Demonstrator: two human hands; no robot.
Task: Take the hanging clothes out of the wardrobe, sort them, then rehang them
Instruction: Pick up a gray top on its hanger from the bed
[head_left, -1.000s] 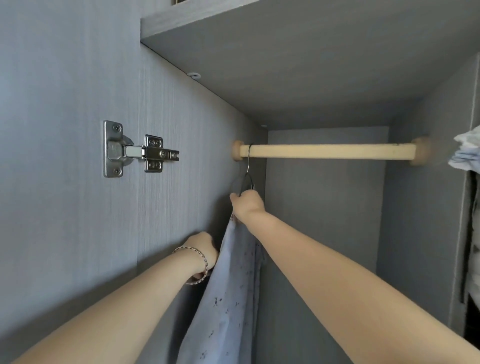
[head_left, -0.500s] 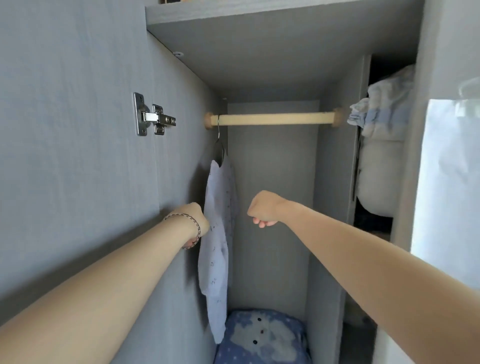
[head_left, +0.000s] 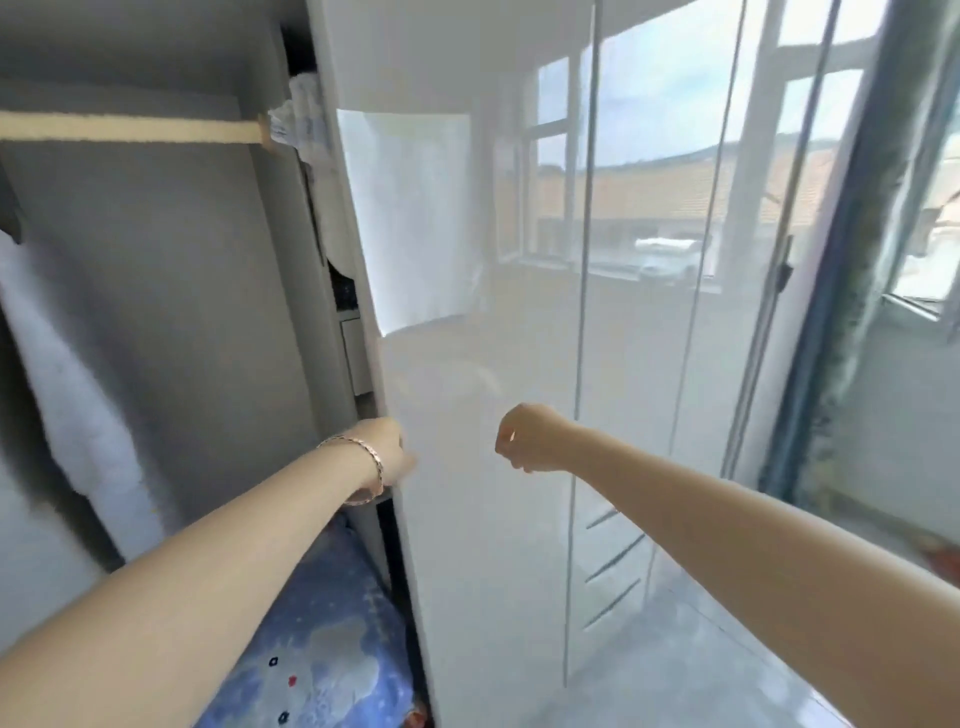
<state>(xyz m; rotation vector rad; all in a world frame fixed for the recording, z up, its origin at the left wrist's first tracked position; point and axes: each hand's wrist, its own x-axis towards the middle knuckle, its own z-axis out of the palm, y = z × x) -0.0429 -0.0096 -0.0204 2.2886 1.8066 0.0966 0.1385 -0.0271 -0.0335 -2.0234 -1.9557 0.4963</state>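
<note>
A pale patterned garment (head_left: 78, 395) hangs blurred at the far left of the open wardrobe, below the wooden rail (head_left: 130, 127). Neither hand touches it. My left hand (head_left: 387, 452), with a bracelet on its wrist, is at the edge of the glossy white wardrobe door (head_left: 493, 322). Its fingers are blurred and turned away, so I cannot tell whether they hold that edge. My right hand (head_left: 524, 439) hovers in front of the door as a loose fist with nothing in it.
A blue patterned bundle of bedding (head_left: 322, 649) lies on the wardrobe floor. Pale folded cloth (head_left: 306, 124) is stuffed in the neighbouring compartment beside the rail's end. A window (head_left: 924, 234) and wall stand at the right; the door reflects windows.
The view has swung right, away from the rail and garment, onto the white door. Both hands have come out of the wardrobe and dropped lower; the right one stays curled and empty.
</note>
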